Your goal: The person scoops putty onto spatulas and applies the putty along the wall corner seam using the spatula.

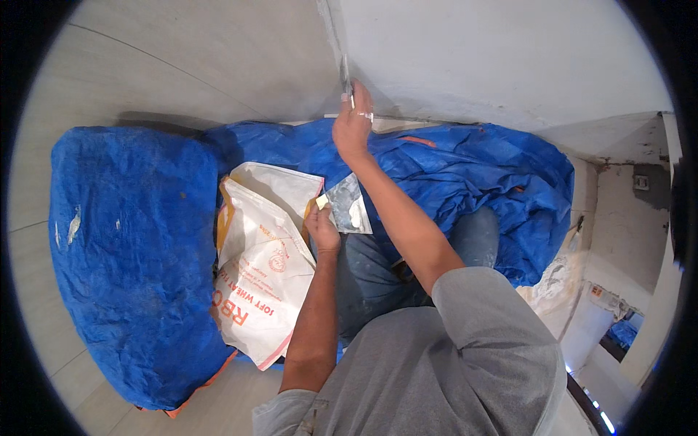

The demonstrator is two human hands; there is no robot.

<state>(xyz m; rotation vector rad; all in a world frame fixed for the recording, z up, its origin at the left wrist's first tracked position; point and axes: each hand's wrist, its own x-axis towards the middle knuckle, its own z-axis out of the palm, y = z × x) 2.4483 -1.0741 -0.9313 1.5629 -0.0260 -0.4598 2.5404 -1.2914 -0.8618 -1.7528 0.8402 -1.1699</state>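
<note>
My right hand (354, 120) grips a putty knife (344, 73), its blade at the inside corner where two walls meet. White paste marks the fingers of that hand. Lower down, my left hand (324, 226) holds a flat, wide-bladed plate (343, 199), probably a broad putty knife, by a pale yellow part. A lump of white paste (356, 213) lies on the plate near its lower right edge. The plate is above my knees, beside an open white woven sack (262, 261). How much paste is on the knife in my right hand, I cannot tell.
A blue tarpaulin (131, 250) covers a bulky form at the left; more crumpled blue tarpaulin (436, 169) runs along the wall base and around my legs. Large tiles (136, 403) show at the lower left. A white bucket-like container (589, 310) stands at the far right.
</note>
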